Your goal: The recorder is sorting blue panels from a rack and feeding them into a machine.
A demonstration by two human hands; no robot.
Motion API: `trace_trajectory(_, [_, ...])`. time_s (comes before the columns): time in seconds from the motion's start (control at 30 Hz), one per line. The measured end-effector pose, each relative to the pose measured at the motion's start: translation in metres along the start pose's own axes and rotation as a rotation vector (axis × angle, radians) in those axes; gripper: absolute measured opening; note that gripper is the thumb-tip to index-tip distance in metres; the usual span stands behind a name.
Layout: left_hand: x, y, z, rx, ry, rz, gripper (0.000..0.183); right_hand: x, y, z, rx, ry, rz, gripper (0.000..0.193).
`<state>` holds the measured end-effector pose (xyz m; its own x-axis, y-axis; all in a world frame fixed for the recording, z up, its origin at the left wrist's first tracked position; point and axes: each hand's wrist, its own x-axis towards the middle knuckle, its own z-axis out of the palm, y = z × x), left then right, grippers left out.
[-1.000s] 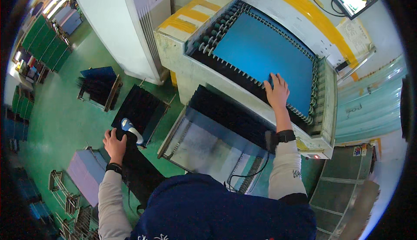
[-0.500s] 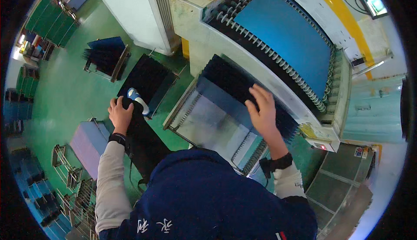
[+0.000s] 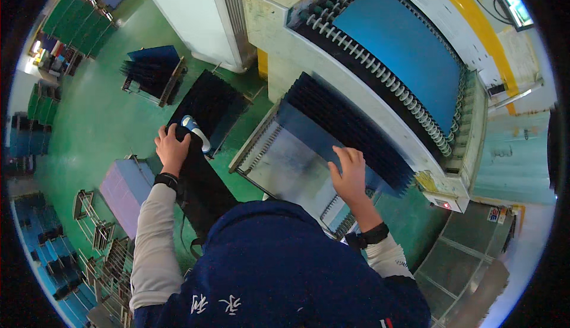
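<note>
My left hand [image 3: 172, 151] lies on the black-trousered knee [image 3: 193, 168], fingers spread and nothing held. My right hand [image 3: 349, 176] hovers above a wheeled rack, its thumb apart from the fingers and the palm empty. Thin dark blue panels [image 3: 350, 129] stand packed on edge along the rack's far side. Nearest the right fingertips is the smooth face of the front panel [image 3: 303, 127]; whether they touch it I cannot tell. Toward me, the rack's pale tray [image 3: 291, 165] shows bare between rows of coiled metal spacers [image 3: 261, 147].
Behind the rack stands a conveyor machine [image 3: 285, 49] with a blue panel [image 3: 398, 49] lying on its rollers. A second rack of dark panels [image 3: 208, 105] is beyond my knee. Left are a purple-topped stack [image 3: 124, 194] and several metal frames [image 3: 95, 221]. A white cabinet [image 3: 196, 13] rises ahead.
My right hand has drawn back toward me and a little left, from over the packed panels to the front panel's edge. My left hand stays on the knee. The whole view has shifted slightly.
</note>
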<state>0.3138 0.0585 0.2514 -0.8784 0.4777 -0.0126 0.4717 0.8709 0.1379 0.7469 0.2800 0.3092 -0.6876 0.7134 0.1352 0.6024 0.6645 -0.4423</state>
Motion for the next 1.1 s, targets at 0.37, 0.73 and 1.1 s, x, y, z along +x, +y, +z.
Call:
trace_trajectory(0.37, [-0.007, -0.001, -0.004, -0.033, -0.008, -0.013, 0.059, 0.004, 0.003, 0.005, 0.05, 0.106, 0.006, 0.038])
trace_trajectory(0.73, [-0.003, -0.016, 0.0, -0.057, 0.076, 0.014, 0.055, 0.013, 0.007, 0.022, 0.101, 0.013, 0.175, 0.032])
trace_trajectory(1.1, [-0.016, -0.009, 0.002, -0.098, 0.106, 0.007, 0.057, 0.026, 0.07, 0.021, -0.141, -0.36, 0.236, 0.031])
